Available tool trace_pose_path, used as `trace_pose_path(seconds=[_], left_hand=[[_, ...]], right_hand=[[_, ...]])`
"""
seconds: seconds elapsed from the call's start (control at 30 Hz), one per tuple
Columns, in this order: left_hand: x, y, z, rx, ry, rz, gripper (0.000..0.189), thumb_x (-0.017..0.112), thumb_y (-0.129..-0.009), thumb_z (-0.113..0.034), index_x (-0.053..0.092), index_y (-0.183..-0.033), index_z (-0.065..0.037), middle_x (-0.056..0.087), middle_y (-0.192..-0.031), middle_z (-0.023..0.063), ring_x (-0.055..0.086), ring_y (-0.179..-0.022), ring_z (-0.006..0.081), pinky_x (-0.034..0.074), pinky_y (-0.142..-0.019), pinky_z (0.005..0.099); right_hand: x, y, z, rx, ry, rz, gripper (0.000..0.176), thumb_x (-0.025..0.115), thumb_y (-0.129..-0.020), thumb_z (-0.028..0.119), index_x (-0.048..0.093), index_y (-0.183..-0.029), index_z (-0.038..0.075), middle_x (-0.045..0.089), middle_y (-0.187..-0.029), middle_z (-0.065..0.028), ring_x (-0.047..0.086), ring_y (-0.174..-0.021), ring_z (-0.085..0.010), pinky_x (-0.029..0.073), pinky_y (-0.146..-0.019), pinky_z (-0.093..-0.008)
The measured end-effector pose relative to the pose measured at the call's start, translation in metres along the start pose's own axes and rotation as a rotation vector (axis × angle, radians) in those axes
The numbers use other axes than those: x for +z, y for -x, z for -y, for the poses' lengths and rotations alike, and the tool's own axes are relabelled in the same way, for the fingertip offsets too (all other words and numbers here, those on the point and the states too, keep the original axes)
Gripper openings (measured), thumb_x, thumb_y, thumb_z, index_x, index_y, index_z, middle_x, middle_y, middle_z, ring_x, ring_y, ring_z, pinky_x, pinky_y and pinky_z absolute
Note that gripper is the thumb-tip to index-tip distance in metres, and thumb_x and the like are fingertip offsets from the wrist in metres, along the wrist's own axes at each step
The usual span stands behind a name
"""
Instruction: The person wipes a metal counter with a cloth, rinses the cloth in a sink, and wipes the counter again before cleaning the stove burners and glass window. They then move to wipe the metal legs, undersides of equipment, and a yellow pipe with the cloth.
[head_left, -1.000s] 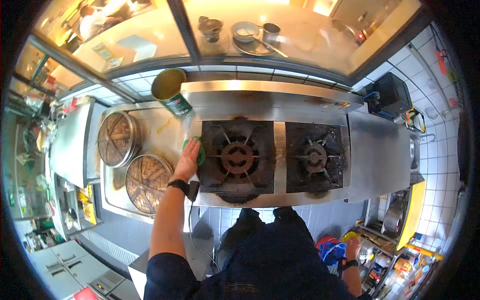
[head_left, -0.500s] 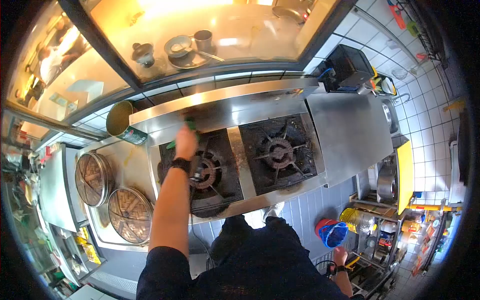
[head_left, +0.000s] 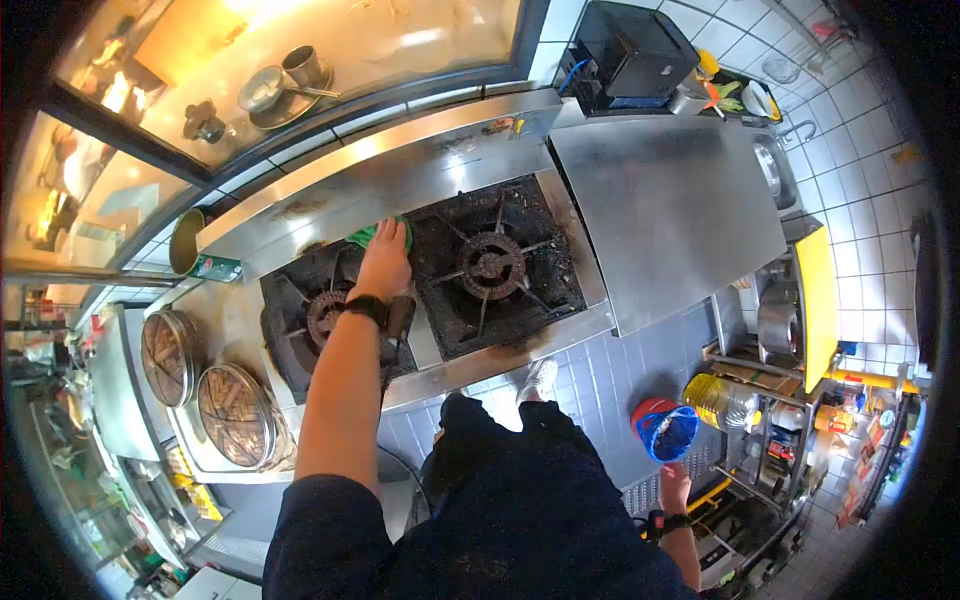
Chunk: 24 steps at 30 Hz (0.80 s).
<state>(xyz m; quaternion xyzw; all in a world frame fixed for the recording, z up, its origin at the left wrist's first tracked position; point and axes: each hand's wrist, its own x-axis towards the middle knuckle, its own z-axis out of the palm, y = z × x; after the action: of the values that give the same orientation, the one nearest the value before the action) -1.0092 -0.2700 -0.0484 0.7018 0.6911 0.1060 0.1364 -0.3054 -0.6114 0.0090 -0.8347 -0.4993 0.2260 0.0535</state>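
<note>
My left hand (head_left: 385, 258) is closed over a green cloth (head_left: 366, 236), pressed against the back of the stove between the two burners. The fingers cover much of the cloth. Under and around that hand lie the blackened left burner (head_left: 327, 318) and the right burner (head_left: 490, 264), both with dark cast grates. Low at my side hangs my right hand (head_left: 675, 486), fingers loosely extended and holding nothing I can see. Just beyond its fingertips stands a red bucket (head_left: 645, 416) with a blue liner (head_left: 672, 434).
Two round bamboo steamers (head_left: 233, 415) sit left of the stove, with a large tin (head_left: 190, 245) behind. A steel counter (head_left: 665, 210) adjoins the right side. A black appliance (head_left: 635, 55) stands at the back. A shelf rack holds a yellow oil bottle (head_left: 715, 402).
My left hand has moved right with the green cloth, from behind the left burner to the strip between the burners. The view has turned and shifted right. My right hand stays low.
</note>
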Motion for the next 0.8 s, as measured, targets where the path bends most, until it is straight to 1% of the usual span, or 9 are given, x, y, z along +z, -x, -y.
trace_pose_path(seconds=[0.17, 0.3, 0.4, 0.47, 0.5, 0.6, 0.7, 0.77, 0.8], left_hand=[[0.022, 0.080, -0.032, 0.051, -0.198, 0.058, 0.059, 0.053, -0.082, 0.000, 0.042, -0.139, 0.008, 0.040, -0.147, 0.0291, 0.036, -0.139, 0.0430, 0.032, -0.117, 0.0444], [0.028, 0.155, -0.079, -0.059, -0.033, 0.107, 0.058, 0.050, -0.082, 0.002, 0.043, -0.140, 0.007, 0.041, -0.148, 0.0266, 0.037, -0.140, 0.0403, 0.034, -0.116, 0.0431], [0.027, 0.195, -0.115, -0.099, -0.011, 0.078, 0.055, 0.049, -0.083, 0.003, 0.045, -0.138, 0.007, 0.044, -0.145, 0.0271, 0.039, -0.138, 0.0409, 0.035, -0.115, 0.0431], [0.026, 0.208, -0.132, -0.133, 0.019, 0.053, 0.053, 0.048, -0.083, 0.003, 0.047, -0.136, 0.008, 0.045, -0.144, 0.0277, 0.041, -0.137, 0.0416, 0.035, -0.115, 0.0433], [0.027, 0.213, -0.139, -0.150, 0.036, 0.025, 0.053, 0.048, -0.083, 0.004, 0.047, -0.135, 0.008, 0.046, -0.143, 0.0281, 0.041, -0.136, 0.0421, 0.036, -0.115, 0.0434], [0.023, 0.214, -0.145, -0.164, 0.051, -0.028, 0.052, 0.056, -0.082, 0.000, 0.050, -0.134, 0.005, 0.047, -0.142, 0.0274, 0.045, -0.134, 0.0405, 0.039, -0.113, 0.0443], [0.009, 0.208, -0.149, -0.294, 0.274, -0.111, 0.049, 0.062, -0.080, -0.004, 0.057, -0.129, 0.002, 0.057, -0.132, 0.0266, 0.055, -0.123, 0.0407, 0.045, -0.105, 0.0447], [-0.006, 0.201, -0.145, -0.547, 0.483, -0.100, 0.045, 0.063, -0.078, -0.005, 0.063, -0.123, 0.000, 0.068, -0.116, 0.0200, 0.067, -0.104, 0.0336, 0.053, -0.092, 0.0401], [-0.005, 0.200, -0.135, -0.532, 0.485, -0.103, 0.045, 0.063, -0.078, -0.005, 0.063, -0.123, 0.000, 0.068, -0.116, 0.0200, 0.067, -0.104, 0.0336, 0.053, -0.092, 0.0401]], right_hand=[[0.002, -0.046, -0.055, -0.050, -0.060, 0.161, 0.018, 0.067, -0.087, 0.013, 0.069, -0.101, 0.002, 0.071, -0.091, -0.0137, 0.070, -0.085, -0.0250, 0.055, -0.079, -0.0362], [-0.005, -0.114, -0.077, -0.100, -0.062, 0.198, 0.017, 0.068, -0.087, 0.013, 0.069, -0.101, 0.003, 0.071, -0.091, -0.0127, 0.069, -0.084, -0.0228, 0.054, -0.079, -0.0346], [-0.012, -0.160, -0.086, -0.269, -0.157, 0.059, 0.022, 0.066, -0.091, 0.025, 0.070, -0.100, 0.005, 0.073, -0.089, -0.0127, 0.070, -0.082, -0.0251, 0.055, -0.073, -0.0372], [-0.017, -0.189, -0.098, -0.190, -0.106, 0.145, 0.024, 0.065, -0.091, 0.027, 0.070, -0.100, 0.005, 0.073, -0.090, -0.0134, 0.071, -0.081, -0.0265, 0.055, -0.073, -0.0373], [-0.010, -0.195, -0.103, -0.191, -0.134, 0.096, 0.015, 0.064, -0.088, 0.017, 0.066, -0.094, 0.003, 0.067, -0.083, -0.0098, 0.063, -0.077, -0.0201, 0.051, -0.070, -0.0351], [-0.013, -0.199, -0.102, -0.114, -0.078, 0.100, 0.018, 0.062, -0.088, 0.019, 0.067, -0.094, 0.003, 0.067, -0.084, -0.0119, 0.065, -0.077, -0.0231, 0.051, -0.072, -0.0360], [-0.015, -0.186, -0.103, -0.184, -0.043, 0.067, 0.023, 0.064, -0.092, 0.024, 0.069, -0.098, 0.003, 0.073, -0.093, -0.0163, 0.071, -0.088, -0.0269, 0.055, -0.076, -0.0392], [-0.010, -0.172, -0.106, -0.153, -0.091, 0.043, 0.021, 0.064, -0.091, 0.023, 0.069, -0.096, 0.003, 0.073, -0.091, -0.0159, 0.071, -0.088, -0.0272, 0.055, -0.076, -0.0394], [-0.008, -0.165, -0.106, -0.129, -0.130, 0.029, 0.020, 0.064, -0.090, 0.022, 0.069, -0.095, 0.003, 0.073, -0.090, -0.0154, 0.071, -0.087, -0.0274, 0.055, -0.076, -0.0395]])
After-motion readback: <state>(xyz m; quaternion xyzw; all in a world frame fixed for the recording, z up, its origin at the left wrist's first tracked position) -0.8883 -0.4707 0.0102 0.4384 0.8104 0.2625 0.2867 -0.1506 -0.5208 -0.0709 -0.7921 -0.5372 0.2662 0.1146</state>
